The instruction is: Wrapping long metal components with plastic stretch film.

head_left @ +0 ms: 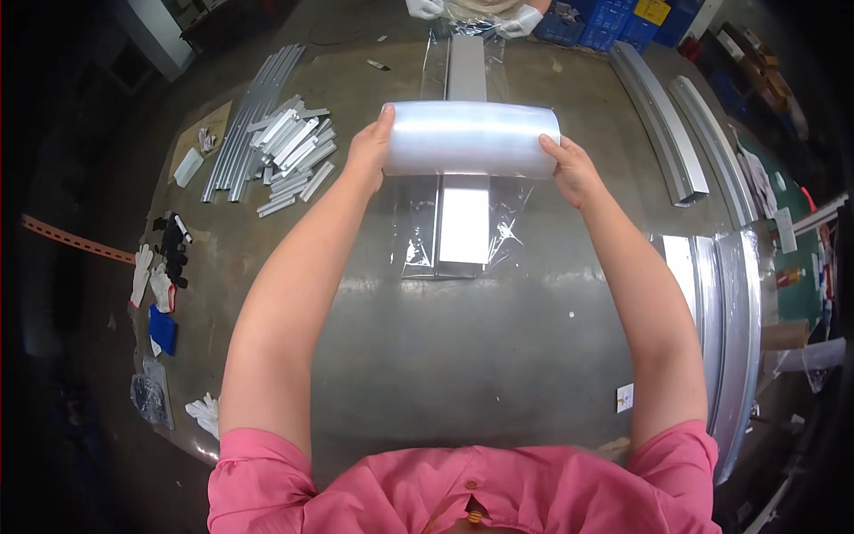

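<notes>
A wide roll of clear plastic film [471, 138] is held level in front of me, both arms stretched out. My left hand [369, 151] is closed on its left end, thumb on top. At the right end, my right hand [574, 169] grips it with the thumb against the edge. Beneath the roll a long silver metal profile [465, 227] lies lengthwise on the table, with clear film under and around it. The roll hides the profile's middle. Across the table, a co-worker's white-gloved hands [516, 22] are at the film by the profile's far end.
On the left lie long metal strips [253, 116] and a heap of short metal pieces [294, 147]. White gloves [140, 276] and a blue item [162, 329] line the left edge. Long profiles [658, 125] and film-wrapped ones [734, 329] lie right. Blue crates [605, 22] stand behind.
</notes>
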Motion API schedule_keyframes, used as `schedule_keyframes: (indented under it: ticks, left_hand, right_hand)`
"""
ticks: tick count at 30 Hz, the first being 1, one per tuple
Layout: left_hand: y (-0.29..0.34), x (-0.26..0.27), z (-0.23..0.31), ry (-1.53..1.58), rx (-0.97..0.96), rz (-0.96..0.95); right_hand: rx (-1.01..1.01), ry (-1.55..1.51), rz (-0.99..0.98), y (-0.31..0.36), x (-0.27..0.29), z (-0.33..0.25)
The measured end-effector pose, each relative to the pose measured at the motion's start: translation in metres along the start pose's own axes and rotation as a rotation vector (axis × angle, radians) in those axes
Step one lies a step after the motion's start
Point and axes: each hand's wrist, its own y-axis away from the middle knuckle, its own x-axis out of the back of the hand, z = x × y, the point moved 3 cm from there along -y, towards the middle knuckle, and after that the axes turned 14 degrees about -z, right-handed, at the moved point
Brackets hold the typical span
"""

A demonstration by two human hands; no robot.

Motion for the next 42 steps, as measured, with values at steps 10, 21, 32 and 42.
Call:
schedule_keyframes:
  ticks: [10,21,32,42]
  left_hand:
    - [-0.011,0.002,-0.005,-0.024,0.025,-0.007]
    - [-0.014,0.002,0.0,-0.048,0.034,-0.033]
    - [-0.024,0.003,0.0,0.012,-0.025,0.021]
    - [-0.012,-0.009,0.004,-0.105,-0.169,0.045]
  right_hand:
    - [0.017,0.006,0.046,-0.003,0.002,0.006]
    - [-0.024,0.057,0.037,-0.008,0.005,0.002]
    - [-0.037,0.138,0.128,-0.024,0.007,-0.001]
    - [-0.1,0.146,0.259,-0.028,0.014,0.001]
